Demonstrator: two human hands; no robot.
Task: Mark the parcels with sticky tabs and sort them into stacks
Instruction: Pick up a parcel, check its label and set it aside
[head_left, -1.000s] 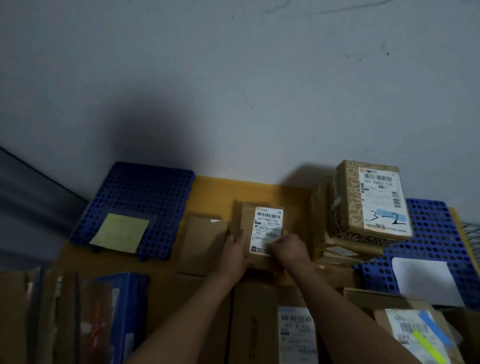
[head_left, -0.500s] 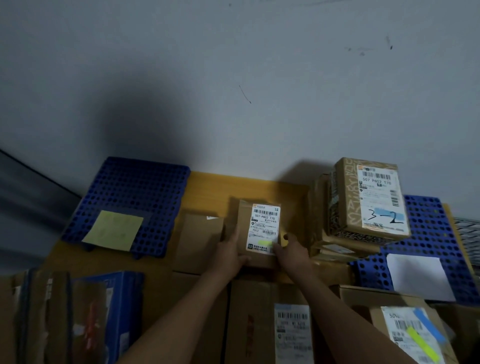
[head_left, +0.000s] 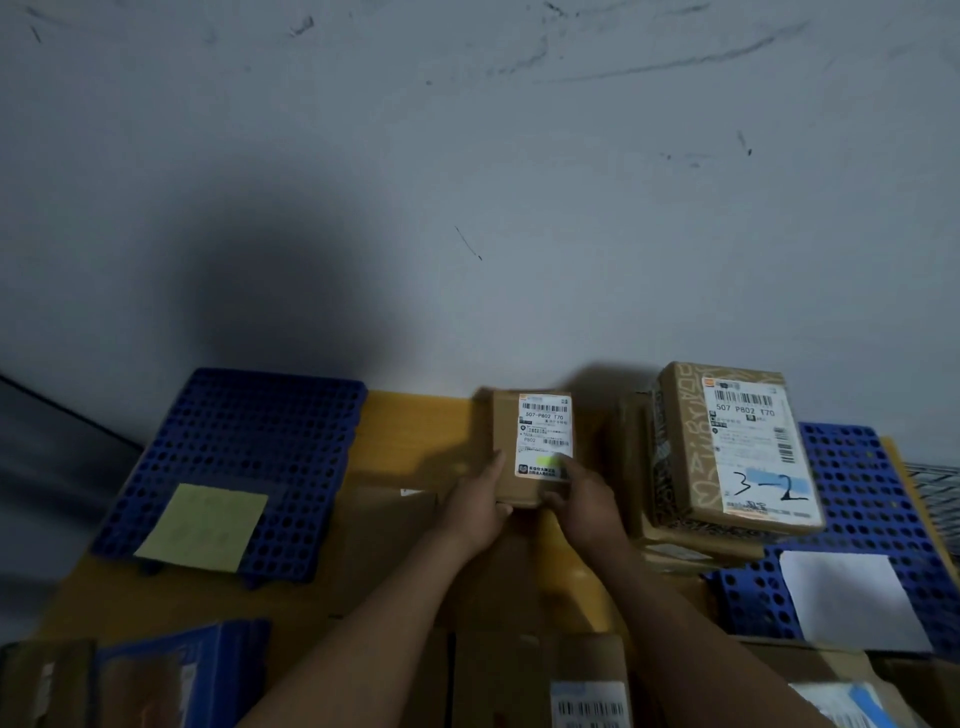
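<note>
Through the head camera we see both forearms reaching forward over the yellow wooden table (head_left: 410, 431). Our left hand (head_left: 475, 506) wraps the near left corner of the small brown cardboard parcel (head_left: 506, 447), thumb along its left edge and fingers curled under. Our right hand (head_left: 587, 501) grips the near right corner, with one digit lying on the white shipping label (head_left: 545, 426) just beside the yellow-green sticky tab (head_left: 549, 461).

The parcel lies face up between the hands. Its long axis runs away from us toward the grey wall (head_left: 467, 182), barcode end farthest, so the print reads upright to us. It sits just left of the stack of brown parcels (head_left: 680, 467), whose top box is marked 3-2.

One second ago our right fingers covered the lower label and no tab showed; now the tab is plain to see. Compared with half a second ago, the parcel sits farther up the view relative to that stack.

A blue perforated plastic mat (head_left: 249, 431) with a yellow-green paper note (head_left: 202, 525) lies on the left.
</note>
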